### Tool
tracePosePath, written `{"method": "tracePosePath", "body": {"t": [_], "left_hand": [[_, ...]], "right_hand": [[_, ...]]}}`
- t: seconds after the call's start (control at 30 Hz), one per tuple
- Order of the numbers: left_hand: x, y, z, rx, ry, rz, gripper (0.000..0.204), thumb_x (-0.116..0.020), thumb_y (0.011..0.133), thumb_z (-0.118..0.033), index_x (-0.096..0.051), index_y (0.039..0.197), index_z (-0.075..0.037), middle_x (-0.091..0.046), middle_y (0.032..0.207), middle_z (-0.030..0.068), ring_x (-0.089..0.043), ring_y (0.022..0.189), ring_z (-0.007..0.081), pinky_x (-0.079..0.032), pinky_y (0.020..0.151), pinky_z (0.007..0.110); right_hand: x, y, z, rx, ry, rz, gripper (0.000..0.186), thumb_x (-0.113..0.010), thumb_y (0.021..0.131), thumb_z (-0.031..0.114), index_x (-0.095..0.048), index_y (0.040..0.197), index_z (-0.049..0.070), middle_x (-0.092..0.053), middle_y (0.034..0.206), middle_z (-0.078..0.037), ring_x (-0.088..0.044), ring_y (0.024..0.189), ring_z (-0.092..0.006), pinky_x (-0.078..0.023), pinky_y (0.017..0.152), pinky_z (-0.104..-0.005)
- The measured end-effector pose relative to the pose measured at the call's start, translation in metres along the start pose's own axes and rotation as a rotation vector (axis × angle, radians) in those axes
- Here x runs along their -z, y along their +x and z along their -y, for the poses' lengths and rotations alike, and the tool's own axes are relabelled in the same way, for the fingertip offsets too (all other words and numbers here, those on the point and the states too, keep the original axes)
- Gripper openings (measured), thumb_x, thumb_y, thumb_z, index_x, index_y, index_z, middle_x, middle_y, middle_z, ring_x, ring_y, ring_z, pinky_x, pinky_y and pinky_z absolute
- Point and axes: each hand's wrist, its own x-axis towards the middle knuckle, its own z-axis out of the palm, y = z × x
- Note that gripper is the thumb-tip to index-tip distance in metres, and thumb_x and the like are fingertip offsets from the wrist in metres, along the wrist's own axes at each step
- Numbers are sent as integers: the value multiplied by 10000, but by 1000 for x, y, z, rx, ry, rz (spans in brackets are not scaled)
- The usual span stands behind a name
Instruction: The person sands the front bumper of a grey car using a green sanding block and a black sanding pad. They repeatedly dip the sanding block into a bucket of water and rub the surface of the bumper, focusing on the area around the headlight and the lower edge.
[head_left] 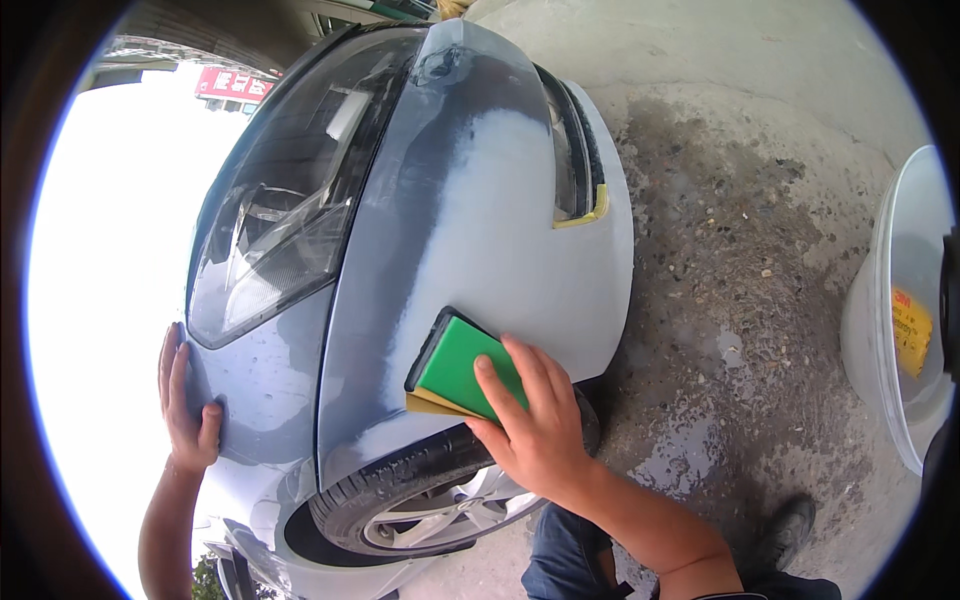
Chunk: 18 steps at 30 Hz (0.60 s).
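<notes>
My right hand [540, 425] grips a green sanding block [468, 362] with a black edge, its fingers spread over the block's top. A fold of yellow sandpaper [432, 403] sticks out from under the block. The block lies against the car's front bumper [500, 230], whose light grey patch is ringed by darker, wet-looking grey. Farther left, my left hand [188, 415] lies flat on the body panel [262, 390] just below the large headlight [280, 210], thumb apart from the fingers and holding nothing.
Just below the block is the car's front wheel [450, 515]. Yellow masking tape [592, 210] edges a corner of the lamp opening in the bumper. At the far right stands a whitish bucket [868, 330] with a yellow printed sheet [911, 335] inside. Wet concrete [730, 330] lies between.
</notes>
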Motion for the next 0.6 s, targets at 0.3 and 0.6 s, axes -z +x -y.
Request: {"method": "tracePosePath", "body": {"t": [0.3, 0.6], "left_hand": [[-16, -3, -1, 10, -32, -12, 746, -424, 1038, -560, -398, 1539, -8, -348, 1597, 300, -343, 1485, 468, -284, 1197, 567], [0, -1, -4, 22, 9, -1, 748, -416, 1039, -563, -399, 1540, -9, -347, 1600, 294, -343, 1485, 465, -284, 1199, 565]], "right_hand": [[-4, 99, -65, -25, -72, -200, 607, -774, 854, 165, -539, 1383, -16, -525, 1345, -247, -532, 1196, -432, -455, 997, -505], [-5, 89, -68, -97, -59, -259, 585, -762, 879, 221, -558, 1363, -37, -534, 1336, -264, -536, 1181, -441, -468, 987, -491]]}}
